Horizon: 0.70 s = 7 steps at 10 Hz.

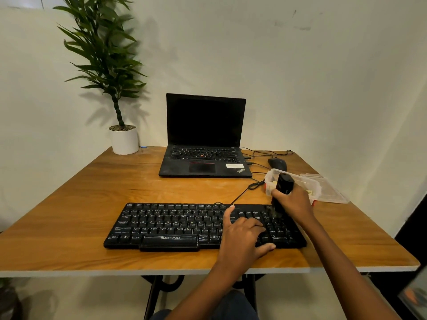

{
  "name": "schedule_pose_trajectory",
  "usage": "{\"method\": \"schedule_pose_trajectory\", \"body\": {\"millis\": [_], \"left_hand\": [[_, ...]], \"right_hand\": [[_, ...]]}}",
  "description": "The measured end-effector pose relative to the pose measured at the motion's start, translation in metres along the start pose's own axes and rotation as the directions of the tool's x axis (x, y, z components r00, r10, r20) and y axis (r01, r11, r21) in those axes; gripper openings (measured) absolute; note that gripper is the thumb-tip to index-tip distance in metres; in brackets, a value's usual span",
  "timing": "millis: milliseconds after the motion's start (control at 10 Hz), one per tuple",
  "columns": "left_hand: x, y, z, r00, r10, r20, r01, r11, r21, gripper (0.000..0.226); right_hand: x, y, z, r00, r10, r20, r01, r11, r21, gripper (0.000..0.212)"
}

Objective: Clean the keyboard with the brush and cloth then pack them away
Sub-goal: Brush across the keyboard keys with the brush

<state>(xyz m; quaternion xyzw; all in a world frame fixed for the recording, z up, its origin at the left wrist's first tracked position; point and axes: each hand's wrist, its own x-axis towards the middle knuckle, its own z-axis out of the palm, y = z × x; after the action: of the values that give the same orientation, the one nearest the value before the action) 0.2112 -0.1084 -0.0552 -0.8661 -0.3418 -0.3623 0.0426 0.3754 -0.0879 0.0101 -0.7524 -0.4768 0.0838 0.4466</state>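
While left hand (242, 233) rests spread-fingered on keyboard (173, 224), right hand (293, 203) grips brush (283, 187); wooden table (69, 227), white wall (323, 77) behind.

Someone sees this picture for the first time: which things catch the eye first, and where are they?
First the right hand, gripping a black brush nearly upright on the right end of the black keyboard, with the left hand resting on the keys beside it. Behind stands an open laptop with a dark screen, at the back middle of the table; a tall green plant in a white pot stands at the back left corner.
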Motion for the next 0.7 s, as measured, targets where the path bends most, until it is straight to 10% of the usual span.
{"method": "schedule_pose_trajectory", "body": {"millis": [700], "left_hand": [[0.000,0.000,0.001,1.000,-0.006,-0.006,0.006,1.000,0.004,0.050]], "right_hand": [[-0.022,0.016,-0.015,0.998,-0.001,0.059,-0.005,0.995,0.100,0.014]]}}
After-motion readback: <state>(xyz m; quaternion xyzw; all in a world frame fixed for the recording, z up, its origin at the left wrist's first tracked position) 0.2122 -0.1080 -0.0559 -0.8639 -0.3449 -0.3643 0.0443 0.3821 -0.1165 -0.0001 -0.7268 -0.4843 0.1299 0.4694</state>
